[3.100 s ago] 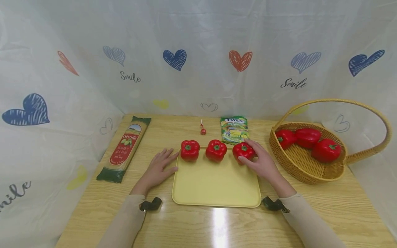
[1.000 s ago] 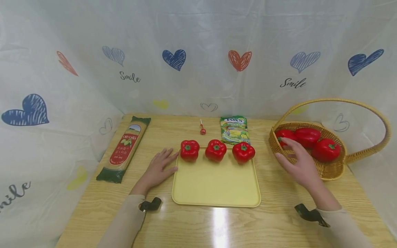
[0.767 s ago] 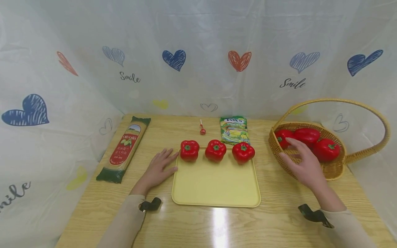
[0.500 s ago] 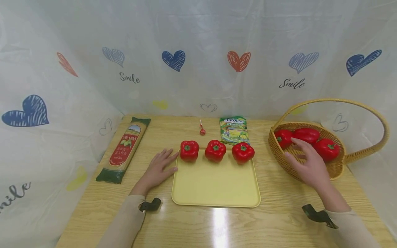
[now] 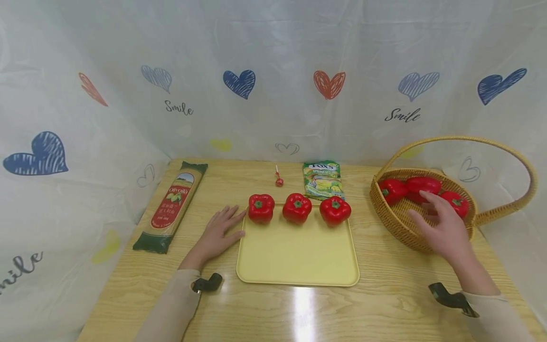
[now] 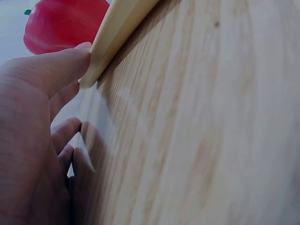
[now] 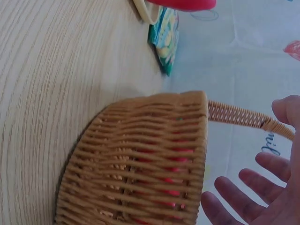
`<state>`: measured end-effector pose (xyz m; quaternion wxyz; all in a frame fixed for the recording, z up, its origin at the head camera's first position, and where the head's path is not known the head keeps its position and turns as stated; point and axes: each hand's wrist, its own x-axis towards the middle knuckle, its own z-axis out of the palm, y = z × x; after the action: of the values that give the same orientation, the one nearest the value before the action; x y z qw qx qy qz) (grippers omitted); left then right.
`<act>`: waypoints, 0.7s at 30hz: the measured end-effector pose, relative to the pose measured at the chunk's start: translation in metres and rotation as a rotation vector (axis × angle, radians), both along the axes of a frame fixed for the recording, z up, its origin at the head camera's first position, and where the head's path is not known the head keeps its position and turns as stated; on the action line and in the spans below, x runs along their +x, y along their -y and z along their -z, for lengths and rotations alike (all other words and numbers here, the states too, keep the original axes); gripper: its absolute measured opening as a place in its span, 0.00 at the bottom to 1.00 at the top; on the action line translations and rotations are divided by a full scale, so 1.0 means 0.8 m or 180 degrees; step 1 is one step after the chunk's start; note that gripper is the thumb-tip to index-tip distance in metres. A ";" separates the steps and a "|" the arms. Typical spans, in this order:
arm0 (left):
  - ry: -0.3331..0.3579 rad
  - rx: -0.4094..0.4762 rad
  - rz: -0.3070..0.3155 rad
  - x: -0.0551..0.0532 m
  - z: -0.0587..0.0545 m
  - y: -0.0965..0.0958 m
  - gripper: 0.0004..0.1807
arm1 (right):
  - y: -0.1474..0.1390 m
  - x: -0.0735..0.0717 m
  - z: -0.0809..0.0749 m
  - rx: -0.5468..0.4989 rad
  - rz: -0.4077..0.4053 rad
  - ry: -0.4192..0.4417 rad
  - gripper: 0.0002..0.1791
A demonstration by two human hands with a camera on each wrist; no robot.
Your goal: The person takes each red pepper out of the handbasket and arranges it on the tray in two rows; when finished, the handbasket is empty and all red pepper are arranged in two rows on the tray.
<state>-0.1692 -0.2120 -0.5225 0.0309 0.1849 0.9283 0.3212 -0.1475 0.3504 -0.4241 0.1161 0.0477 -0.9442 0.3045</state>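
My left hand (image 5: 217, 232) lies beside the left edge of a yellow tray (image 5: 298, 259); in the left wrist view its fingertips touch the tray's rim (image 6: 105, 47). Along the tray's far edge stand three red bell peppers, the left one (image 5: 261, 209), the middle one (image 5: 297, 208) and the right one (image 5: 335, 211). Over the near side of a wicker basket (image 5: 395, 225) hovers my right hand (image 5: 446, 232), fingers spread and holding nothing. Inside the basket are three more bell peppers, at left (image 5: 392, 191), back (image 5: 423, 188) and right (image 5: 457, 204), the last partly hidden by the hand.
A pasta pack (image 5: 173, 204) lies at the table's left. Behind the tray are a red lollipop (image 5: 279, 182) and a green candy bag (image 5: 323, 179). The basket's tall handle (image 5: 461, 138) arches over it. A curtain with printed hearts (image 5: 273, 118) closes off the back.
My right hand left the tray's right bell pepper and went right to the basket, then drifted further right over it, towards the right bell pepper inside. The left hand has stayed put.
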 end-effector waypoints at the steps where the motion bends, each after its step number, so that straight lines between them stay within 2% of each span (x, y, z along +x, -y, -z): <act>1: 0.0002 -0.0001 -0.0002 0.000 0.000 0.000 0.35 | -0.003 0.000 0.000 -0.0015 0.0008 0.0019 0.35; 14: 0.0018 -0.0014 -0.0013 0.001 -0.002 -0.001 0.35 | -0.031 0.001 0.001 -0.0060 0.0188 0.0105 0.36; 21: 0.0002 -0.0012 -0.0003 0.000 0.000 0.000 0.35 | -0.041 -0.002 0.005 -0.0051 0.0390 -0.0052 0.34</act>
<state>-0.1689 -0.2117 -0.5223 0.0315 0.1844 0.9290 0.3194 -0.1488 0.3835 -0.4279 0.1427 -0.0086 -0.9419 0.3039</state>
